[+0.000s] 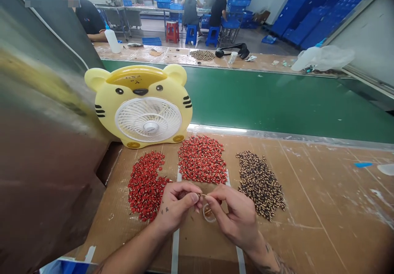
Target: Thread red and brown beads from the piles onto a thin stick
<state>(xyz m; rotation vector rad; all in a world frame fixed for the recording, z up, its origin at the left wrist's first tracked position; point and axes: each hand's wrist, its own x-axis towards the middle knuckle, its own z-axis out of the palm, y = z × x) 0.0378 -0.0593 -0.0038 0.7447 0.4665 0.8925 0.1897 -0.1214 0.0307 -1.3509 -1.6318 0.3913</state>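
My left hand (pixel 177 204) is closed in a pinch, thumb against fingers. What sits inside its fingertips is too small and hidden to name. My right hand (pixel 235 214) pinches a thin tan stick (pixel 203 195), whose far end meets the left fingertips. Just below the stick lies a small round clear dish (pixel 209 218) with something brownish in it. Beyond the hands is a pile of small red pieces with pale tips (pixel 201 159). Another red pile (pixel 146 188) lies beside my left hand, and a pile of small black-and-tan pieces (pixel 261 183) beside my right.
A yellow animal-shaped fan (pixel 141 106) stands at the back left of the cardboard-covered table (pixel 308 208). Behind it runs a green conveyor belt (pixel 261 97). Across the belt are a white squeeze bottle (pixel 113 40) and black headphones (pixel 232 51). Several people sit farther off.
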